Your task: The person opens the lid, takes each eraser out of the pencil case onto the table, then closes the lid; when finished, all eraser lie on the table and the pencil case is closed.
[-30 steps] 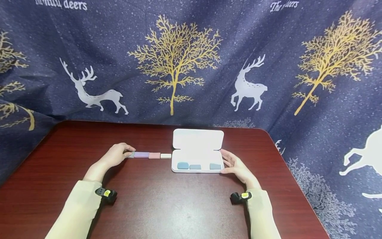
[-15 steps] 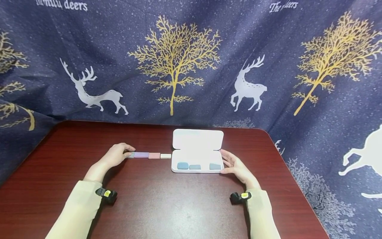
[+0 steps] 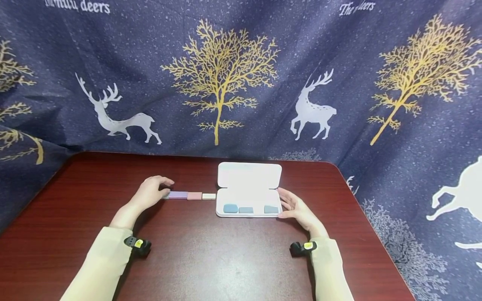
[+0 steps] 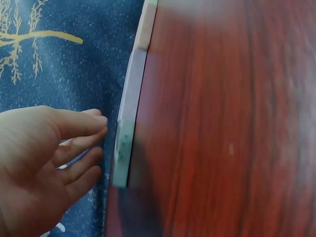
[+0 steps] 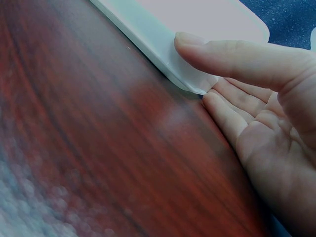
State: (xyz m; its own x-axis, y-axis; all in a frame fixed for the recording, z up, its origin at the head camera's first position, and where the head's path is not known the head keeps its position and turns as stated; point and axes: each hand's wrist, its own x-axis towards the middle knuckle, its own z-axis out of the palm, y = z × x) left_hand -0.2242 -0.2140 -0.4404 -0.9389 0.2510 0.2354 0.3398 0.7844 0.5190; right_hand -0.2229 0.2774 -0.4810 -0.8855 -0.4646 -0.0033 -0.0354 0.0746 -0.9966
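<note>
A row of small flat blocks lies end to end on the table: a green one (image 4: 123, 155) at the left, then a purple block (image 3: 178, 195), a pink block (image 3: 194, 196) and a white block (image 3: 208, 196). Beside the green block is my left hand (image 3: 149, 193), its fingers loosely bent and holding nothing; the left wrist view has its fingertips apart from the block. A white hinged case (image 3: 248, 195) stands with its lid up, right of the row. My right hand (image 3: 299, 212) grips the case's right end, thumb over the front corner and fingers behind.
Inside the case, along its front wall, sit three blue-grey pieces, among them a rounded one (image 3: 230, 208) and one at the right (image 3: 271, 209). The dark red table (image 3: 211, 259) ends at a patterned cloth (image 3: 248, 104) behind.
My left hand has let go of the green block and risen slightly, moving a little to the right. My right hand and the case have stayed in place.
</note>
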